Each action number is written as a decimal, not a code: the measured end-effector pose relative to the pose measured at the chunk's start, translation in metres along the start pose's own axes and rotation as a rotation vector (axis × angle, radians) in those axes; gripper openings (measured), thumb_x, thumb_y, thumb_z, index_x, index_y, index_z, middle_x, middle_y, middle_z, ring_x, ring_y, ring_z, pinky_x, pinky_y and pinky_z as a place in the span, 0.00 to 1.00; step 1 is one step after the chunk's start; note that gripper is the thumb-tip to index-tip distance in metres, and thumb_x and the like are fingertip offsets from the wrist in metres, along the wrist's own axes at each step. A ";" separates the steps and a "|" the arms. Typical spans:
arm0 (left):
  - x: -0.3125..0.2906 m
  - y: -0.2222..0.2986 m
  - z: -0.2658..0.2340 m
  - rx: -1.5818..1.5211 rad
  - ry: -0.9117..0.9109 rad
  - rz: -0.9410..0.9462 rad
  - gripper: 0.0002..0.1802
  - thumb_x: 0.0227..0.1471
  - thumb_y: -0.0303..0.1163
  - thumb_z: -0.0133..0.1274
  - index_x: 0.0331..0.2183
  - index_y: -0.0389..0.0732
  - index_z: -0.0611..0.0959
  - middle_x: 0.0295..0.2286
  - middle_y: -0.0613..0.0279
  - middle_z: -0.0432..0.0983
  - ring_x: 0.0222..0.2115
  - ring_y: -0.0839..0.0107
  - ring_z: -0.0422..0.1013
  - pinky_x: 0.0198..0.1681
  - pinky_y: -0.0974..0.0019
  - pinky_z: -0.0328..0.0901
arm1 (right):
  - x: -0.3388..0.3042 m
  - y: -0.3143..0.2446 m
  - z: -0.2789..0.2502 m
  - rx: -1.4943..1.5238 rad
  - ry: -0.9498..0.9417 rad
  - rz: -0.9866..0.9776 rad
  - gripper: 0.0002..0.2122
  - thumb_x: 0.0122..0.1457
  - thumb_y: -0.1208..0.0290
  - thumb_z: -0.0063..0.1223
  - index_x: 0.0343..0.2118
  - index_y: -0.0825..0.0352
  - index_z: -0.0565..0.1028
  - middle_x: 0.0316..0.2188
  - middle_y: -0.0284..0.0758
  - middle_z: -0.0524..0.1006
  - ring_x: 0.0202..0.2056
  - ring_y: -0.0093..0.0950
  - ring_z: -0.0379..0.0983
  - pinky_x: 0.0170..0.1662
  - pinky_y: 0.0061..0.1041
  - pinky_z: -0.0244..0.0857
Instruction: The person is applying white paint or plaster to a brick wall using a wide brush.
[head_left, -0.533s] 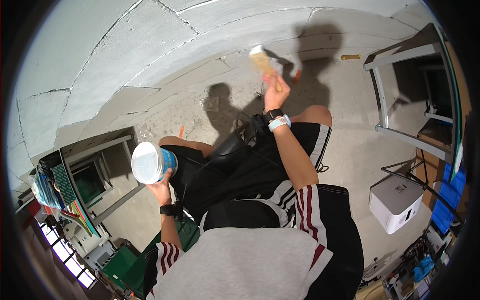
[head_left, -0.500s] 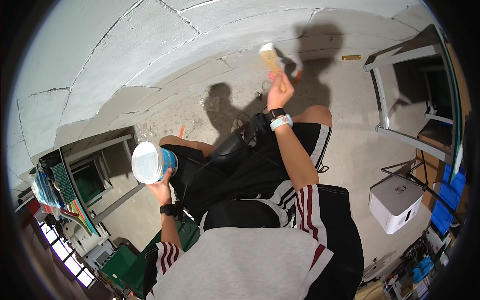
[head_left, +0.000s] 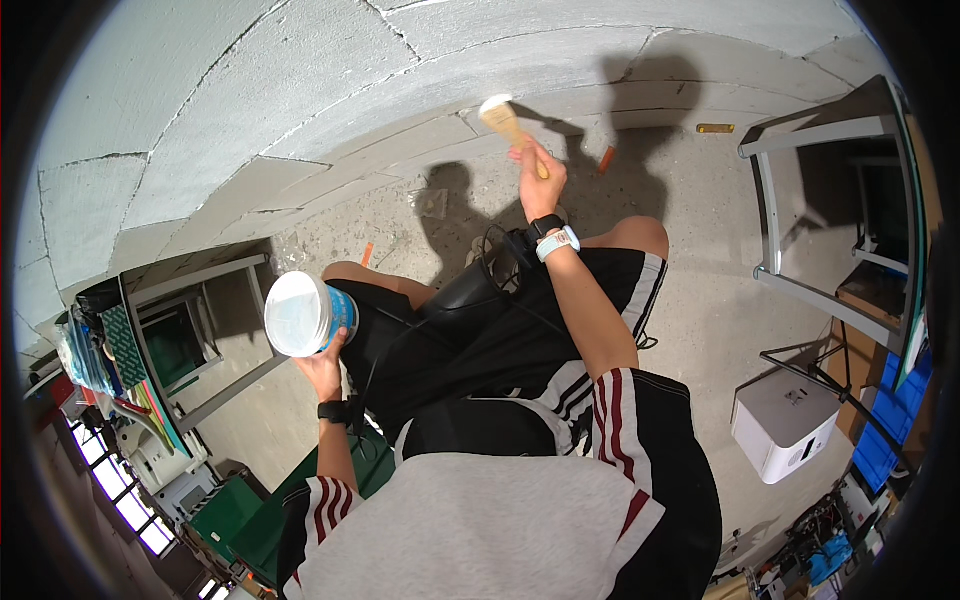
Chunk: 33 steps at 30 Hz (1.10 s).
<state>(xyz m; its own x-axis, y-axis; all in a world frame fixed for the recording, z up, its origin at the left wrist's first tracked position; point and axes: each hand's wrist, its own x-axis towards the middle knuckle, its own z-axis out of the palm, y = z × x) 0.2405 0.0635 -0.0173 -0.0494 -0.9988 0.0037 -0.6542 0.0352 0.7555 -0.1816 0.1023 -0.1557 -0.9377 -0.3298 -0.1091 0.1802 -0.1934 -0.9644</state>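
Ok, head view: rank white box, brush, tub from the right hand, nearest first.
1. Brush: in the right hand, pointing toward the wall.
2. Tub: left side, in the left hand.
3. White box: lower right of the picture.

A flat brush (head_left: 503, 120) with a pale wooden handle and white-tipped bristles slants up and leftward from the right hand (head_left: 541, 180), contact with the grey block wall (head_left: 300, 110) indeterminable. A round white tub (head_left: 310, 315), blue-banded, tilts leftward in the left hand (head_left: 322, 370).
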 end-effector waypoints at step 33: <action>-0.006 0.013 0.002 -0.095 -0.009 -0.060 0.53 0.37 0.31 0.74 0.59 0.29 0.60 0.55 0.48 0.64 0.53 0.59 0.63 0.59 0.60 0.58 | -0.010 -0.010 0.002 0.103 -0.293 0.259 0.14 0.66 0.72 0.46 0.48 0.77 0.76 0.34 0.42 0.82 0.35 0.27 0.80 0.42 0.24 0.73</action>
<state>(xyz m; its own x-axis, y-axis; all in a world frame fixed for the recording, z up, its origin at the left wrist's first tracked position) 0.2307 0.0700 -0.0092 -0.0195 -0.9986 -0.0492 -0.5817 -0.0287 0.8129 -0.1735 0.1062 -0.1442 -0.7358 -0.6264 -0.2573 0.4417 -0.1559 -0.8835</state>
